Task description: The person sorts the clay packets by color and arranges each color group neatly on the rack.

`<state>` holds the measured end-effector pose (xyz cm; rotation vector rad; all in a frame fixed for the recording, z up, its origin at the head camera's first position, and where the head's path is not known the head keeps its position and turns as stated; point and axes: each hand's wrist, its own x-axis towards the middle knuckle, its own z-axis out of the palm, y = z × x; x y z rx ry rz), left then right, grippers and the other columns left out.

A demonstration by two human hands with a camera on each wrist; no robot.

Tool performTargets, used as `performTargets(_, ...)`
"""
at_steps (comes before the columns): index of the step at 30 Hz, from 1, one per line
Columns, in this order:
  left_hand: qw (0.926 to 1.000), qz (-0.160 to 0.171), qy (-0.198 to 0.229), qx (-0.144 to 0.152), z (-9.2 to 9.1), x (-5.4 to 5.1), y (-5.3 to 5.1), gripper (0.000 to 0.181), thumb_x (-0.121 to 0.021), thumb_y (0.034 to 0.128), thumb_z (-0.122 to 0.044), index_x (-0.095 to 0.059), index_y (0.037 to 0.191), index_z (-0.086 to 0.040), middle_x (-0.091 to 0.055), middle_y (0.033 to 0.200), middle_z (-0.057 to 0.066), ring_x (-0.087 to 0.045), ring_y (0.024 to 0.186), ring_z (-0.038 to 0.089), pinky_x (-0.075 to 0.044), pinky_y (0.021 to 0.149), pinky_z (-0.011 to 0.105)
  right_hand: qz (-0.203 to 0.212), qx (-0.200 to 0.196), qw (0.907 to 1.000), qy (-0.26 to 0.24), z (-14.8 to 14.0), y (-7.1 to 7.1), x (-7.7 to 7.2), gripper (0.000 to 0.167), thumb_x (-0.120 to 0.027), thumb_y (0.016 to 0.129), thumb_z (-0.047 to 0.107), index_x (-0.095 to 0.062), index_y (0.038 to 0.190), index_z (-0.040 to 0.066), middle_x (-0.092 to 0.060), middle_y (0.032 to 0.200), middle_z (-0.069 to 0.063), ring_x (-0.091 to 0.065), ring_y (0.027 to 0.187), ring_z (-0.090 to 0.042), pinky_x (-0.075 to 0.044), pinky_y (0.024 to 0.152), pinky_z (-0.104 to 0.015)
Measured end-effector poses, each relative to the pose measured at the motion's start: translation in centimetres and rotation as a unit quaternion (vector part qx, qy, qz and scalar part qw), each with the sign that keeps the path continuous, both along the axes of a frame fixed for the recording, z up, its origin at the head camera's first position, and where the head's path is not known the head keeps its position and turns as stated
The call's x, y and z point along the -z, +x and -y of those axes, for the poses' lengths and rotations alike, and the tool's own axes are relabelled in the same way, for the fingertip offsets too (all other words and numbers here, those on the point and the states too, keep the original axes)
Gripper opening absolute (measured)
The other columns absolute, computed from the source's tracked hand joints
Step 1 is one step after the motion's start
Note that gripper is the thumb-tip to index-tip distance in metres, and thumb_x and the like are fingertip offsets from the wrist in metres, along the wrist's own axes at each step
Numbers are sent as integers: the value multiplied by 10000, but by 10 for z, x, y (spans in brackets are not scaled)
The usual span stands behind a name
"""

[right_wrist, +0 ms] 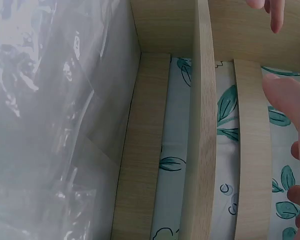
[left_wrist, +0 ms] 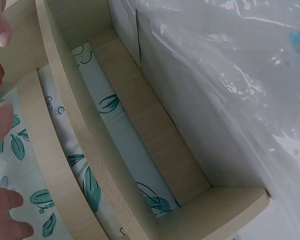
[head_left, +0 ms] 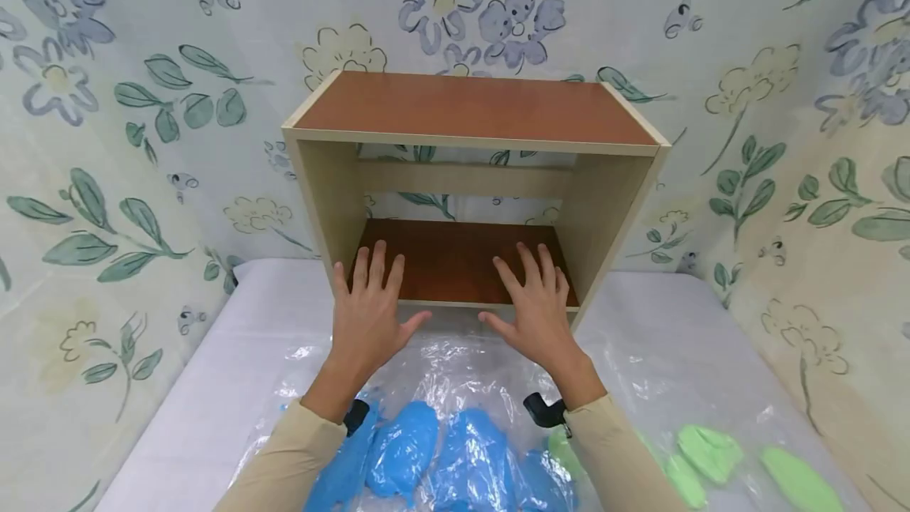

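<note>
A small wooden shelf unit (head_left: 476,107) with reddish-brown boards and pale sides stands upright at the back of the table. My left hand (head_left: 366,318) is spread in front of its left half, palm facing down and forward. On the other side, my right hand (head_left: 535,313) is spread likewise before the right half. Neither hand holds anything. Fingertips overlap the brown lower board (head_left: 455,259) in the head view; whether they touch it I cannot tell. Both wrist views show the pale front edge of a board (left_wrist: 85,130) and a thumb (right_wrist: 287,97).
Clear plastic (head_left: 455,362) covers the white table (head_left: 273,299) in front of the shelf. Blue bundles (head_left: 405,449) lie in it below my hands, and light green pieces (head_left: 711,453) lie at the right. Flower-patterned cloth (head_left: 178,204) hangs behind and at both sides.
</note>
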<state>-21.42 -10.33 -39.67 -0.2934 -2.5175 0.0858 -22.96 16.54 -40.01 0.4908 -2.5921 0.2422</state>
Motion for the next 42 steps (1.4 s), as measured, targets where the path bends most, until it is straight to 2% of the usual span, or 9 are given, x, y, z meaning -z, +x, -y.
performTargets(6,9998,-56,-30,187,6,-2,1,970,-582,792,-770,-425,1501,-126,-335,1598,205,-387,1434,424,-306,1129,697,-76,102,9998,167,-4,3,-2,894,-708,790,645,-383,1523,249,-240,1621,-180,-127,1513,-436,-255,1099,-748)
performTargets(10,9995,-131,24,270,8,-6,2,826,-617,844,-658,-476,1464,-130,-375,1572,207,-415,1410,421,-326,1120,691,-110,79,9998,159,-9,9,-4,856,-701,806,630,-408,1510,240,-281,1607,-173,-151,1511,-430,-262,1090,-750)
performTargets(15,9966,-597,230,520,13,-11,4,640,-681,868,-478,-567,1361,-86,-506,1469,213,-520,1305,415,-416,1071,652,-263,-22,9996,83,-17,20,-9,777,-749,806,545,-493,1451,196,-374,1554,-172,-216,1485,-430,-263,1073,-754)
performTargets(21,9900,-897,362,1031,24,-18,4,495,-722,859,-286,-619,1278,-44,-601,1364,204,-598,1201,391,-514,1003,562,-712,-416,9964,-195,-29,28,-15,657,-795,806,375,-568,1372,131,-510,1450,-165,-340,1419,-402,-262,1067,-739)
performTargets(26,9831,-1120,503,1361,34,-20,5,440,-733,853,-230,-651,1231,-20,-647,1298,202,-629,1140,377,-559,939,508,-1244,-987,9860,-510,-46,37,-17,526,-799,790,239,-644,1265,75,-615,1319,-168,-442,1333,-401,-302,1030,-677)
performTargets(29,9782,-1302,674,1474,42,-22,6,430,-748,839,-206,-664,1211,-9,-670,1255,194,-647,1100,370,-571,905,502,-1401,-1171,9815,-582,-62,44,-17,466,-783,780,187,-671,1213,54,-640,1265,-178,-477,1285,-415,-323,990,-645)
performTargets(34,9747,-1405,881,1496,59,-26,7,406,-734,846,-182,-664,1202,0,-683,1216,191,-661,1082,372,-577,876,509,-1319,-1067,9837,-599,-90,53,-15,418,-755,767,149,-683,1166,46,-649,1225,-180,-487,1247,-399,-339,961,-635)
performTargets(39,9794,-1311,970,1193,74,-28,8,388,-721,845,-169,-659,1186,6,-689,1185,196,-661,1027,379,-594,758,496,-1273,-881,9862,-580,-115,59,-14,422,-752,745,122,-683,1151,29,-652,1205,-193,-488,1231,-404,-346,931,-639)
performTargets(42,9817,-1149,1152,985,80,-29,9,376,-713,847,-167,-661,1176,7,-695,1161,199,-656,1000,379,-595,740,495,-1269,-712,9880,-523,-129,65,-14,413,-760,739,94,-684,1139,24,-655,1195,-198,-493,1216,-416,-343,912,-636)
